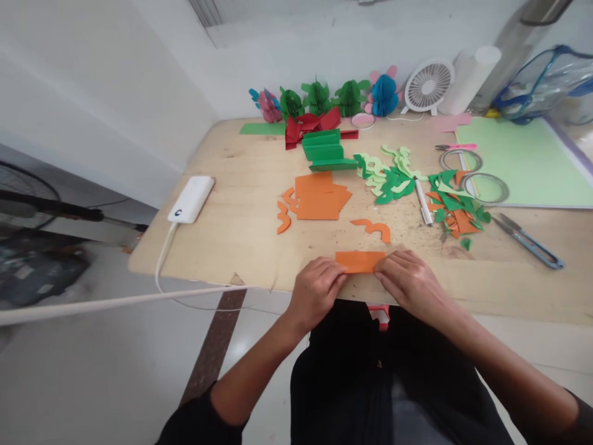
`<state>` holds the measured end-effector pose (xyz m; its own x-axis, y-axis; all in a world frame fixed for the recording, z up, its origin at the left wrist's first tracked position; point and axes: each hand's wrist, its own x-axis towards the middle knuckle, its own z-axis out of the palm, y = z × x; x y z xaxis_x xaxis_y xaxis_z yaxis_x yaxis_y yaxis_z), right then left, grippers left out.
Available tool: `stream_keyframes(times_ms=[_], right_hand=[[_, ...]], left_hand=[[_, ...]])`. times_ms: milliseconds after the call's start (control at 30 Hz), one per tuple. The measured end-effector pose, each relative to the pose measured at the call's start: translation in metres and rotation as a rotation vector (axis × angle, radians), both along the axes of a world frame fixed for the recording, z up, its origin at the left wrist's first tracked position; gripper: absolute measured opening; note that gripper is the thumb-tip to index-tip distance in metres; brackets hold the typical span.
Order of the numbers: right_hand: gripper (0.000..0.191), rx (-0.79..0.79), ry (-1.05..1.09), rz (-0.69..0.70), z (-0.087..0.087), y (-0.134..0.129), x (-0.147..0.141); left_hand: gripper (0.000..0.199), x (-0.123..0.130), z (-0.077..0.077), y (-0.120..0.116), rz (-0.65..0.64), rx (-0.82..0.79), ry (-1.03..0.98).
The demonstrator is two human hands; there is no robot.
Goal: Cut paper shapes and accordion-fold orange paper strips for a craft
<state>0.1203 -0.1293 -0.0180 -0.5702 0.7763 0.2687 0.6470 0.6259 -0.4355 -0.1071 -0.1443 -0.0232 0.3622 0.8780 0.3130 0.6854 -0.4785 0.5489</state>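
A narrow rectangle of orange paper [360, 261], apparently folded, lies near the table's front edge. My left hand [319, 283] pinches its left end, fingers closed. At the right end, my right hand [410, 278] grips the same paper with thumb and fingers together. Just beyond it rests a wavy orange cutout [374, 228]. A stack of orange paper squares [317, 201] sits farther back to the left, with more curved orange cutouts [283, 217] beside it.
Green accordion-folded paper [327, 148] and red paper pieces [308, 123] lie at the back. Green cutouts [393, 182], a pen [423, 203], tape rolls [486, 188], paper scraps [458, 213] and thread snips [528, 241] spread rightward. A white power bank [192, 198] with a cable is at left.
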Motion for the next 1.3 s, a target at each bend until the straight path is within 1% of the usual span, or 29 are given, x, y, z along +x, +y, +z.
stream_keyframes(times_ms=[133, 267, 333, 400, 533, 633, 700, 800, 1100, 1300], right_hand=[[0.018, -0.015, 0.046, -0.113, -0.007, -0.01, -0.001], [0.017, 0.03, 0.062, -0.236, -0.011, -0.011, -0.008], [0.018, 0.061, 0.054, -0.276, -0.011, -0.011, -0.012], [0.02, 0.081, 0.046, -0.31, -0.01, -0.011, -0.015], [0.021, 0.074, 0.039, -0.367, -0.012, -0.012, -0.015], [0.013, 0.058, 0.062, -0.385, -0.014, -0.013, -0.014], [0.011, 0.054, 0.077, -0.387, -0.014, -0.012, -0.014], [0.014, 0.063, 0.078, -0.387, -0.015, -0.011, -0.014], [0.019, 0.111, 0.011, -0.369, -0.019, -0.008, -0.015], [0.018, 0.161, 0.002, -0.374, -0.019, -0.007, -0.016]], left_hand=[[0.017, 0.007, -0.003, -0.008, 0.12, -0.074, -0.116], [0.013, 0.012, -0.007, -0.009, 0.281, -0.122, -0.205], [0.017, 0.014, -0.011, -0.01, 0.35, -0.121, -0.226], [0.022, 0.016, -0.014, -0.01, 0.389, -0.11, -0.225], [0.021, 0.023, -0.018, -0.009, 0.424, -0.07, -0.194], [0.02, 0.027, -0.019, -0.008, 0.45, -0.053, -0.187], [0.02, 0.028, -0.019, -0.007, 0.46, -0.045, -0.19], [0.02, 0.029, -0.018, -0.006, 0.466, -0.037, -0.195], [0.015, 0.032, -0.016, -0.003, 0.492, -0.044, -0.163], [0.009, 0.033, -0.015, 0.001, 0.496, 0.008, -0.123]])
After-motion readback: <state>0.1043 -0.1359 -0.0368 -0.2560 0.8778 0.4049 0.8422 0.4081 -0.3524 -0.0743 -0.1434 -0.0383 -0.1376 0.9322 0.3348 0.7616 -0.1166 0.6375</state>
